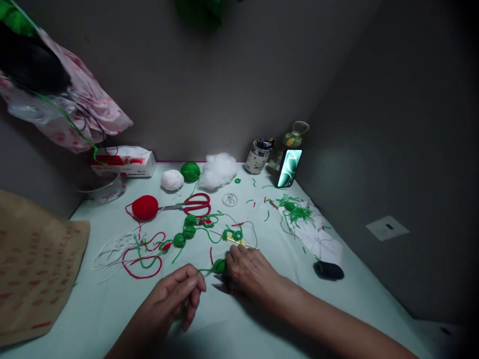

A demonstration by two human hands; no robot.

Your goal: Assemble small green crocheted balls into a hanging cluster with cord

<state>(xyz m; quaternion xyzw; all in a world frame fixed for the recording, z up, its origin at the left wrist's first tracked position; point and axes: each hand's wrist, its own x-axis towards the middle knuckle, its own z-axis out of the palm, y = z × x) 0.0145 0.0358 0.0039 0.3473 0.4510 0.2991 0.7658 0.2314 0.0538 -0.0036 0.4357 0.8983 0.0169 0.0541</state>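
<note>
Smooth grey walls [262, 75] meet behind a table [90, 319] spread with pale, faintly creased cloth. Near the front, the left hand [176, 294] pinches a thin green strand [204, 270] between thumb and fingertip; it stretches to a small, round green ball [219, 267] just beside the right hand [247, 267]. That hand's fingers curl downward, and what they grip, if anything, cannot be told; a dark, pointed blade [221, 287] juts out beneath it. Beyond lie more little green balls [189, 232], metal scissors [183, 206] with looped red handles, a plump red yarn ball [145, 207] and a cloudlike heap of white stuffing [219, 171]. Wispy green clippings [299, 212] lie tangled on the right; a stiff brown paper bag [41, 269] stands on the left.
</note>
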